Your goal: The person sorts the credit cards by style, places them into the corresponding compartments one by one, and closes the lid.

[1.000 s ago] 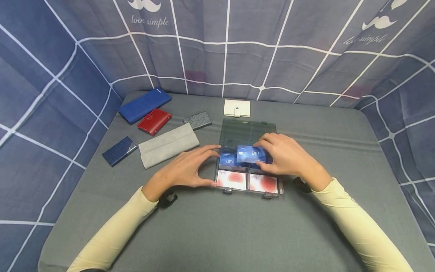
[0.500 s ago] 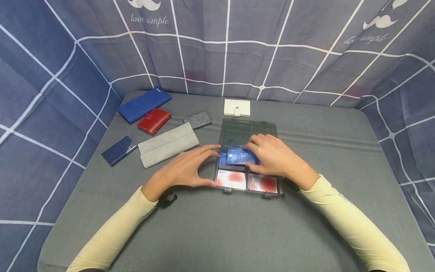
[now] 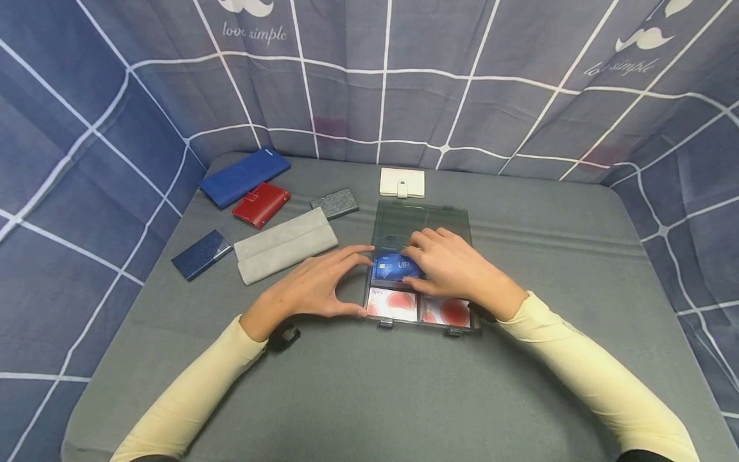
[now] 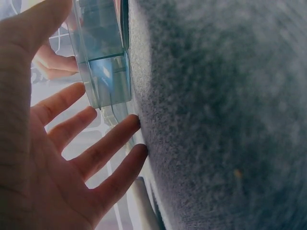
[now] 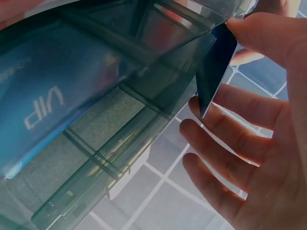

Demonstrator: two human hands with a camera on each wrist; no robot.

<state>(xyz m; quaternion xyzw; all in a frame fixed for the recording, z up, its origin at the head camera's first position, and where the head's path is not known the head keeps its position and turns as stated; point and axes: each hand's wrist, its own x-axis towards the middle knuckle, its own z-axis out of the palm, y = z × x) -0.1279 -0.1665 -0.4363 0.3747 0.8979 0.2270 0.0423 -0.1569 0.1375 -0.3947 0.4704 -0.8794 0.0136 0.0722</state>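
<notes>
A translucent dark storage box (image 3: 475,319) lies with its lid (image 3: 424,221) folded back. My right hand (image 3: 453,266) pinches a blue VIP card (image 3: 395,266) by its right end, over the box's back left compartment. In the right wrist view that card (image 5: 217,67) appears dark and tilted between thumb and fingers, while another blue VIP card (image 5: 43,108) lies in a compartment. Two red-and-white cards (image 3: 392,304) fill the front compartments. My left hand (image 3: 312,285) is spread along the box's left side, thumb and index fingertip at its edge; its other fingers (image 4: 108,143) are extended.
To the left lie a grey long wallet (image 3: 287,246), a grey card case (image 3: 336,203), a red snap wallet (image 3: 261,205), a blue long wallet (image 3: 245,176) and a navy card case (image 3: 202,255). A white snap wallet (image 3: 402,183) sits behind the lid.
My right hand has carried the blue card leftward, from near the middle of the back row to over the back left compartment. The left hand has stayed in place.
</notes>
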